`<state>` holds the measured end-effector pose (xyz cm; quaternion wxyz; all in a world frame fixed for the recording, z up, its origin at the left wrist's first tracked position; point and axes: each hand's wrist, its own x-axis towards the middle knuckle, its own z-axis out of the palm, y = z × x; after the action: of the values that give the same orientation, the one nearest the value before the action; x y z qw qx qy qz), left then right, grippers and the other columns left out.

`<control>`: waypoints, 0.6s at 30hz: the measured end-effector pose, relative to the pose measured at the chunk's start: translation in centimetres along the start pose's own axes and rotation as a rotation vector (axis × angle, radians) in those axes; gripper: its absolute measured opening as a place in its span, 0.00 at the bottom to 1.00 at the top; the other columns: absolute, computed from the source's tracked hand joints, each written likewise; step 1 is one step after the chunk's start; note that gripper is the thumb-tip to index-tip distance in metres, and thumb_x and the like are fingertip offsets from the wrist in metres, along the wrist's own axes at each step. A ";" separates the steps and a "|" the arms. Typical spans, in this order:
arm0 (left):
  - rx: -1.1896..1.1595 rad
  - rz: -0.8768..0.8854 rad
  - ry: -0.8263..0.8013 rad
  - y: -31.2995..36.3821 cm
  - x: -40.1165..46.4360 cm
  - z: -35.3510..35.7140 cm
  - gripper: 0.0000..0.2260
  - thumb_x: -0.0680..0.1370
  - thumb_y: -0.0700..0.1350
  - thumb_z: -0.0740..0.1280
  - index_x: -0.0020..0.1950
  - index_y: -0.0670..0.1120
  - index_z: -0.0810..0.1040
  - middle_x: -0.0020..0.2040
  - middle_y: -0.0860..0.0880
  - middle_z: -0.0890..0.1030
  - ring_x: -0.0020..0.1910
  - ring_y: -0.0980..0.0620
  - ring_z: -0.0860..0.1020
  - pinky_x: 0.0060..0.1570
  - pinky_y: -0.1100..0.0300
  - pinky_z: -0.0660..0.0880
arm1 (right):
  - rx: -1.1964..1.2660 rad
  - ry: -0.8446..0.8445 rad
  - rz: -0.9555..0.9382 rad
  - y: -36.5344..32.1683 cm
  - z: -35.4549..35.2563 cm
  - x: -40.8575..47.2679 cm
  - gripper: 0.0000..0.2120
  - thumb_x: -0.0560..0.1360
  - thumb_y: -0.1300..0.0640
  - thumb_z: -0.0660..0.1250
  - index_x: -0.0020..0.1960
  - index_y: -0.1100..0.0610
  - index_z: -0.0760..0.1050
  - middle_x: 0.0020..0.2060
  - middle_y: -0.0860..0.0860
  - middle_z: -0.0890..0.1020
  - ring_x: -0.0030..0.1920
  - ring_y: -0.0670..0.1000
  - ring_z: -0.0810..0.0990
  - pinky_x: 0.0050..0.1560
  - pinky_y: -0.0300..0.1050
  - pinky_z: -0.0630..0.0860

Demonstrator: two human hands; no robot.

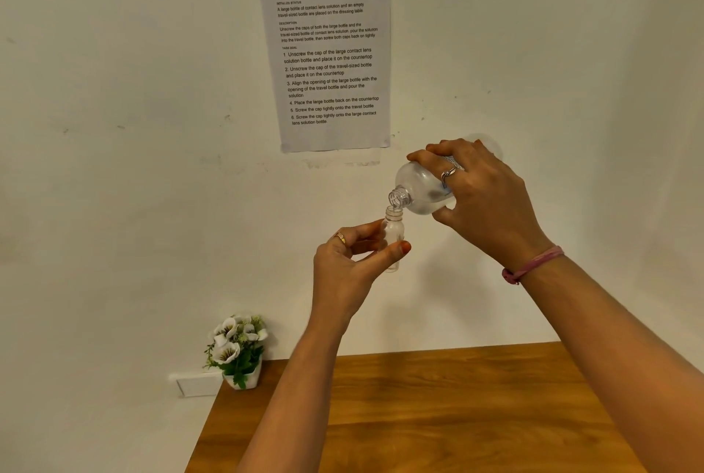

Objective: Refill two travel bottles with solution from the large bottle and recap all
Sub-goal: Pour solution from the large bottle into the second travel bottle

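head view: both hands raised well above the wooden table (438,408), in front of a white wall. left hand (348,267) pinches a small clear travel bottle (394,232) btwn thumb and fingers, bottle upright, uncapped, mouth up. gold ring on one finger of that hand. right hand (480,190) wraps over the large bottle (421,187) from above, fingers curled round its body, thumb underneath. large bottle is clear, uncapped, tilted neck-down toward the left, its open mouth just above and touching or nearly touching the travel bottle's mouth; can't tell which. clear liquid sits in the lower side of the large bottle. can't tell how much liquid is in the travel bottle. silver ring on a right finger, pink band (531,267) on the right wrist.

printed instruction sheet (324,53) taped to the wall above the hands, headed "contact lens solution travel bottle refill". small white pot of white flowers (238,350) at the table's far left corner, next to a white wall fitting (198,383).
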<state>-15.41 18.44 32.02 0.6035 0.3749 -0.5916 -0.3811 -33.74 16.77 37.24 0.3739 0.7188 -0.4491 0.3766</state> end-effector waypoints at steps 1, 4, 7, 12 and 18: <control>0.000 0.000 0.000 0.0 0.0 0.0 0.14 0.66 0.45 0.78 0.46 0.57 0.80 0.45 0.54 0.83 0.44 0.61 0.81 0.37 0.76 0.73 | -0.001 -0.001 0.001 0.0 0.0 0.0 0.32 0.59 0.62 0.79 0.62 0.56 0.76 0.54 0.57 0.80 0.53 0.60 0.79 0.47 0.52 0.78; -0.005 -0.002 -0.002 0.0 0.0 0.0 0.14 0.66 0.44 0.78 0.46 0.57 0.80 0.45 0.54 0.84 0.44 0.60 0.81 0.38 0.75 0.74 | 0.002 -0.006 0.005 0.0 0.1 0.0 0.32 0.59 0.62 0.80 0.62 0.56 0.76 0.55 0.57 0.80 0.54 0.60 0.79 0.47 0.52 0.78; -0.005 -0.004 -0.002 -0.1 0.0 0.0 0.14 0.65 0.44 0.78 0.46 0.57 0.80 0.45 0.54 0.84 0.44 0.60 0.81 0.38 0.74 0.75 | 0.005 -0.008 0.006 -0.1 0.2 -0.1 0.32 0.59 0.62 0.80 0.62 0.56 0.76 0.55 0.57 0.80 0.53 0.60 0.79 0.46 0.53 0.78; -0.003 -0.007 -0.001 -0.3 0.1 -0.1 0.14 0.65 0.44 0.78 0.48 0.55 0.81 0.45 0.53 0.84 0.43 0.61 0.81 0.39 0.73 0.75 | -0.002 -0.015 0.007 -0.1 0.2 0.0 0.32 0.60 0.61 0.80 0.63 0.56 0.76 0.55 0.57 0.80 0.53 0.60 0.79 0.46 0.52 0.78; -0.008 -0.016 0.003 -0.5 0.3 -0.1 0.16 0.65 0.44 0.78 0.51 0.50 0.82 0.45 0.53 0.84 0.43 0.60 0.81 0.38 0.74 0.74 | -0.010 -0.014 0.002 0.0 0.4 0.0 0.32 0.60 0.61 0.79 0.63 0.56 0.76 0.55 0.57 0.80 0.54 0.59 0.79 0.48 0.52 0.78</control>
<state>-15.35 17.94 31.68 0.6029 0.3778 -0.5860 -0.3879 -33.70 16.42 37.06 0.3739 0.7190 -0.4544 0.3697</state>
